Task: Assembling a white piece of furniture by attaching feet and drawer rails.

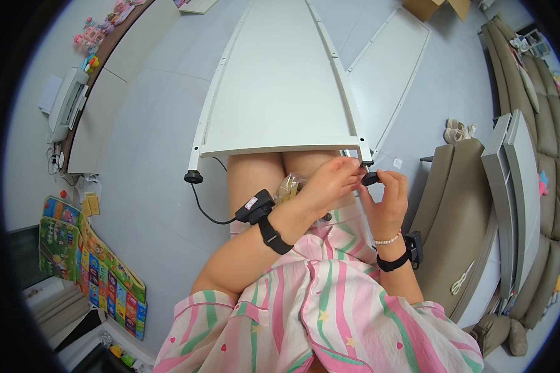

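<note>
The pale tiled floor (162,205) carries a white furniture panel (280,87) and another white board (392,68).

panel (280,87) ahead on floor | foot (193,177) at its left corner | sofa (541,155) right

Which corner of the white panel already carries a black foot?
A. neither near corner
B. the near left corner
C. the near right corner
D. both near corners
B: a black foot sits under the near left corner of the white panel, while the other foot is pinched between the hands, right hand and left hand, beside the near right corner.
</note>
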The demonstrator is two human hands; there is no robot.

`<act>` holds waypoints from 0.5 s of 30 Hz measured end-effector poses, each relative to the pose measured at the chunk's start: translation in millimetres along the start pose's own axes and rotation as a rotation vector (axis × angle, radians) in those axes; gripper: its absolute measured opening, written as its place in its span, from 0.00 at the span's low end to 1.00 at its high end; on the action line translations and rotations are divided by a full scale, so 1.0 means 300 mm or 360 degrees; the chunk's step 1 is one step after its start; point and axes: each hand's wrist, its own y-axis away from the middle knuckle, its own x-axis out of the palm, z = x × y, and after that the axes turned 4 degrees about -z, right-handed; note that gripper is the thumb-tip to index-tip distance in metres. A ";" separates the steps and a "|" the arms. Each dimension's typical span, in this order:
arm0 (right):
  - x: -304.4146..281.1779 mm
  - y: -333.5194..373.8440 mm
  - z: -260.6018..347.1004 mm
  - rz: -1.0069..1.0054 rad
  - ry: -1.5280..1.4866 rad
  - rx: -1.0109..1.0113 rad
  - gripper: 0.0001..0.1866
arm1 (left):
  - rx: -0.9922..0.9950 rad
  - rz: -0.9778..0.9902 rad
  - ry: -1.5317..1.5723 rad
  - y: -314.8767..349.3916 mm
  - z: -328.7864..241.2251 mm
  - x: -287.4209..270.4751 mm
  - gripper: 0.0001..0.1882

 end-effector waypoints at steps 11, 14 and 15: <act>0.024 -0.026 -0.004 0.0014 0.0051 0.0050 0.26 | -0.0008 0.0127 0.0392 -0.062 0.054 0.055 0.16; 0.009 -0.045 0.010 0.0110 0.0205 0.0141 0.21 | -0.0074 0.0109 0.0508 -0.036 0.047 0.063 0.15; 0.008 -0.051 0.010 0.0134 0.0226 0.0160 0.19 | -0.0134 0.0082 0.0570 -0.027 0.047 0.061 0.15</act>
